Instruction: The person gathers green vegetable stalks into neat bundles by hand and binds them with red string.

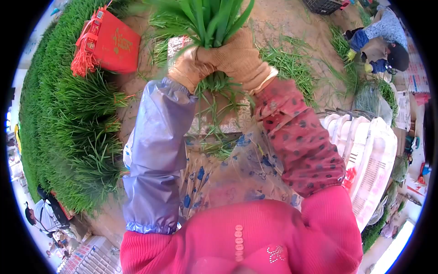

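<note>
My left hand (192, 66) and my right hand (235, 59), both in tan gloves, are wrapped side by side round a bunch of long green leaves (210, 20) at the top centre. The leaves fan out above the gloves, and some stalks hang below them. Under the hands is a pale speckled board (205, 123) with loose leaves on it. A clear plastic sheet with blue prints (228, 176) covers my lap.
A red box (118, 43) with red ties stands at the upper left by dense rows of green bunches (59, 118). Loose leaves (287, 64) litter the floor. White plastic baskets (365, 160) stand at the right. A person (383, 36) bends at the upper right; another is lower left.
</note>
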`<state>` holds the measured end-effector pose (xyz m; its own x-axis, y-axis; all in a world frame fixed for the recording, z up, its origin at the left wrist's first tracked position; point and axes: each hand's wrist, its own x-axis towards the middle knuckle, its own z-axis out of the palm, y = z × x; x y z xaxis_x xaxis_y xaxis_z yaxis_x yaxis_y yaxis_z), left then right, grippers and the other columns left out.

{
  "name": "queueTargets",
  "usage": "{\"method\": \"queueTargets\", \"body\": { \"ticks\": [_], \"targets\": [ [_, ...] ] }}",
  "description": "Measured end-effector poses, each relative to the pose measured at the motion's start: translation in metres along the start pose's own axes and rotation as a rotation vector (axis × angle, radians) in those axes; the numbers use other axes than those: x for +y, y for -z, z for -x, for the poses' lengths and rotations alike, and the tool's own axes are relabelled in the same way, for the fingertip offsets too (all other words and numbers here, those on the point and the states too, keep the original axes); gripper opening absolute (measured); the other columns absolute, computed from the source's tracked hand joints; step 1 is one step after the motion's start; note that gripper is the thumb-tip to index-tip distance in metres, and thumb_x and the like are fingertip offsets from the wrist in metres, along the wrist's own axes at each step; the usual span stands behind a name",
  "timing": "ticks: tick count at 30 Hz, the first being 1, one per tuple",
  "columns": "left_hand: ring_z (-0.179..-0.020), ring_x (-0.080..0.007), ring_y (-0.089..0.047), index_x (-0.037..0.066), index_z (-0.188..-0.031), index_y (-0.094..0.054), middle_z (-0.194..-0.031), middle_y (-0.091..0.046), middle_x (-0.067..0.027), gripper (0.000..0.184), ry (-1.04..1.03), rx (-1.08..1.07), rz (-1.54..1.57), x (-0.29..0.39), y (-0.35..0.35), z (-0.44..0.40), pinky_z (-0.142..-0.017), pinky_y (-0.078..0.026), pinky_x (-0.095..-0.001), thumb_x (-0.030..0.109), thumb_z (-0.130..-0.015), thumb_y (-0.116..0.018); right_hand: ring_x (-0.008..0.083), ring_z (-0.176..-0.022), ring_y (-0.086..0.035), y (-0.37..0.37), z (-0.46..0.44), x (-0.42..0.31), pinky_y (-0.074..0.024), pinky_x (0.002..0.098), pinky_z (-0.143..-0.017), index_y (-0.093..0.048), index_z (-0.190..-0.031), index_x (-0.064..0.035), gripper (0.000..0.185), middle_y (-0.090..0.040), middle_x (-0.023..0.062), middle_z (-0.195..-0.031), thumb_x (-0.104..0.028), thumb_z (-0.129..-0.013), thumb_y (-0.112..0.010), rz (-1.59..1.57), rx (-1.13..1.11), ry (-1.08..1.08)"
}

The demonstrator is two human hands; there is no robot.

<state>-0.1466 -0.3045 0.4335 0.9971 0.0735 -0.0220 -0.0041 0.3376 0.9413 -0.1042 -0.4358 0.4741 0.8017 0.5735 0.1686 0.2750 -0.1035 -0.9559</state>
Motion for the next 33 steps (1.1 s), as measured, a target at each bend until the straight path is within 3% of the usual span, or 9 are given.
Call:
{"method": "queueTargets", "body": {
  "ticks": [8,10,13,14,16,19,24,29,33],
  "targets": [
    [-0.128,-0.0282,-0.045,0.001,-0.146,-0.029,-0.142,-0.042,-0.0172,0.090,-0.392,0.412,-0.935,0.030,-0.017,0.084,-0.104,-0.038,-0.0395,0.016,-0.073,-0.080,0.0164,-0.077,-0.068,0.030,-0.004,-0.025,-0.0528,0.0335,-0.068,-0.070,-0.087,0.0002,0.037,-0.072,0.0095,-0.082,-0.033,-0.073,-0.077,-0.081,0.331,-0.135],
    [-0.111,-0.0243,-0.057,-0.003,-0.138,-0.042,-0.127,-0.056,-0.0161,0.059,-0.215,0.255,-0.159,0.037,-0.060,0.123,-0.097,-0.045,-0.0365,0.010,-0.084,-0.064,0.0303,-0.074,-0.067,0.032,0.023,-0.039,-0.0527,0.0415,-0.069,-0.069,-0.087,-0.0003,0.044,-0.069,0.0174,-0.080,-0.041,-0.071,-0.071,0.520,0.435,-0.167],
    [-0.090,-0.0217,-0.059,-0.001,-0.127,-0.048,-0.101,-0.060,-0.0089,0.069,0.019,-0.345,0.107,0.003,-0.046,0.154,-0.083,-0.050,-0.0359,0.050,-0.084,-0.066,0.0338,-0.071,-0.065,0.002,0.044,-0.005,-0.0531,0.0409,-0.067,-0.068,-0.084,-0.0035,0.031,-0.067,0.0184,-0.078,-0.034,-0.077,-0.064,0.447,0.160,-0.099],
    [-0.094,-0.0243,-0.059,-0.002,-0.131,-0.045,-0.109,-0.058,-0.0102,0.075,0.118,-0.315,0.157,-0.012,-0.047,0.164,-0.084,-0.049,-0.0381,0.052,-0.083,-0.066,0.0332,-0.087,-0.067,-0.005,0.048,0.002,-0.0528,0.0464,-0.074,-0.065,-0.111,-0.0122,0.044,-0.068,0.0192,-0.093,-0.042,-0.078,-0.065,0.396,0.034,-0.137],
    [-0.101,-0.0281,-0.057,-0.002,-0.136,-0.040,-0.120,-0.055,-0.0110,0.081,0.272,-0.216,0.332,-0.046,-0.053,0.165,-0.087,-0.048,-0.0409,0.054,-0.083,-0.064,0.0277,-0.090,-0.067,-0.032,0.047,0.032,-0.0521,0.0384,-0.079,-0.064,-0.110,-0.0085,0.039,-0.069,0.0184,-0.096,-0.015,-0.072,-0.070,-0.045,0.162,0.051],
    [-0.101,-0.0275,-0.055,-0.001,-0.136,-0.039,-0.121,-0.053,-0.0097,0.077,0.311,-0.053,0.546,-0.072,-0.077,0.166,-0.089,-0.047,-0.0400,0.052,-0.085,-0.061,0.0300,-0.069,-0.065,-0.018,0.094,-0.013,-0.0474,0.0413,-0.060,-0.068,-0.086,-0.0067,0.017,-0.065,0.0173,-0.075,-0.018,-0.074,-0.066,-0.316,0.267,0.157],
    [-0.096,-0.0230,-0.053,-0.001,-0.132,-0.041,-0.112,-0.053,-0.0081,0.067,0.334,-0.073,0.595,-0.063,-0.090,0.153,-0.085,-0.046,-0.0364,0.045,-0.087,-0.059,0.0334,-0.075,-0.057,-0.092,0.125,0.024,-0.0456,0.0400,-0.072,-0.056,-0.070,-0.0084,0.026,-0.056,0.0092,-0.071,-0.032,-0.073,-0.068,0.047,0.584,0.331],
    [-0.090,-0.0186,-0.050,-0.001,-0.129,-0.042,-0.103,-0.052,-0.0065,0.057,0.313,-0.083,0.649,-0.049,-0.088,0.146,-0.081,-0.045,-0.0327,0.038,-0.089,-0.057,0.0293,-0.081,-0.061,-0.008,0.143,-0.016,-0.0484,0.0455,-0.067,-0.062,-0.076,-0.0093,0.024,-0.062,0.0085,-0.079,-0.025,-0.059,-0.069,0.218,0.092,0.889],
    [-0.086,-0.0150,-0.048,0.000,-0.126,-0.043,-0.096,-0.052,-0.0052,0.049,0.268,-0.068,0.784,-0.022,-0.071,0.151,-0.078,-0.045,-0.0298,0.032,-0.091,-0.055,0.0265,-0.103,-0.052,-0.023,0.155,-0.019,-0.0416,0.0401,-0.094,-0.057,-0.095,-0.0103,0.029,-0.055,0.0084,-0.108,-0.023,-0.069,-0.061,0.840,0.216,0.885]
  ]
}}
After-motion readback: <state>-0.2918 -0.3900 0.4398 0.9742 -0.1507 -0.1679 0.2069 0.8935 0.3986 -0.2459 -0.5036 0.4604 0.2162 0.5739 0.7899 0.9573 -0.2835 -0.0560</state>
